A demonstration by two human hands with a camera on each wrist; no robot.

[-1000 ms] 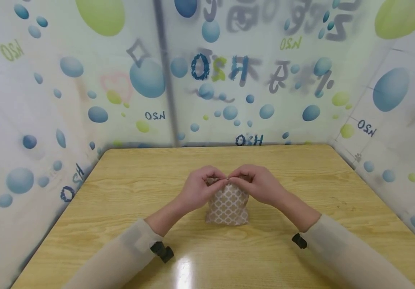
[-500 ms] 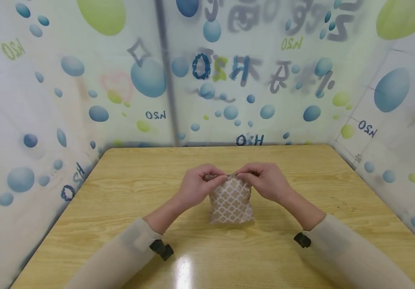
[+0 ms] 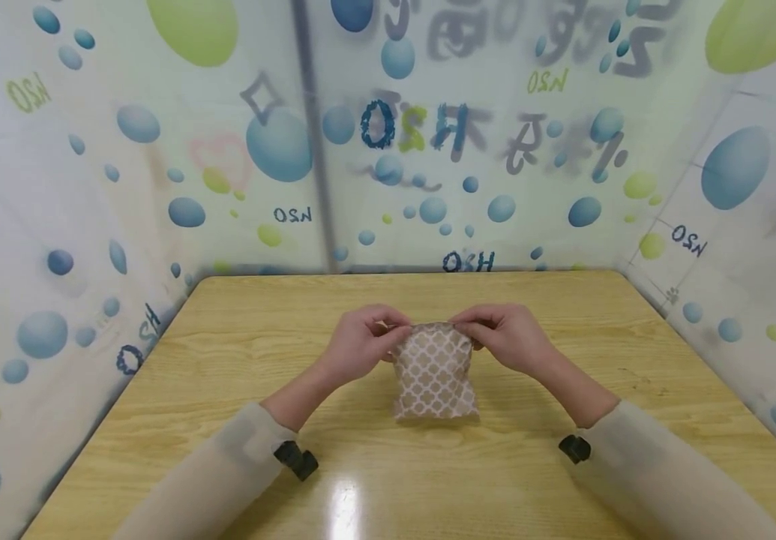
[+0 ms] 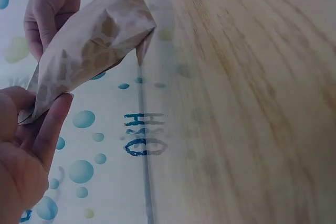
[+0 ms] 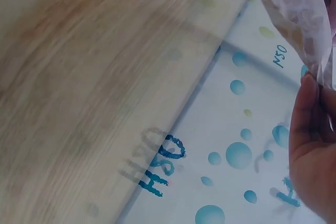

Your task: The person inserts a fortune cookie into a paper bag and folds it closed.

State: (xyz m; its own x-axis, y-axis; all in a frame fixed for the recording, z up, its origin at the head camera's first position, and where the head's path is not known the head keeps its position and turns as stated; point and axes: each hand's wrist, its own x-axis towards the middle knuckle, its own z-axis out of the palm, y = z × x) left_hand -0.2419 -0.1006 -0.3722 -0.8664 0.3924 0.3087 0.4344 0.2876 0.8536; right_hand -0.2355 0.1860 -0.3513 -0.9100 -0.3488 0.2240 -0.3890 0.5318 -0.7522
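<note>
A small tan bag (image 3: 433, 375) with a white lattice pattern hangs upright between both hands, its bottom at or just above the table. My left hand (image 3: 361, 345) pinches the top left corner between thumb and fingers. The top right corner is pinched by my right hand (image 3: 505, 337). In the left wrist view the bag (image 4: 89, 45) looks plump and creased, with the left hand (image 4: 26, 150) at its near corner. Part of the bag (image 5: 299, 14) also shows in the right wrist view above the right hand (image 5: 315, 145). What the bag contains is hidden.
The wooden table (image 3: 253, 337) spreads around the hands. White walls (image 3: 388, 202) with blue and green dots and lettering enclose its back and sides. Small black devices (image 3: 296, 459) sit at the cuffs of both light sleeves.
The hands have moved apart along the bag's top edge, from nearly touching at its middle to the two corners. More of the bag's upper part shows, and its top looks straighter.
</note>
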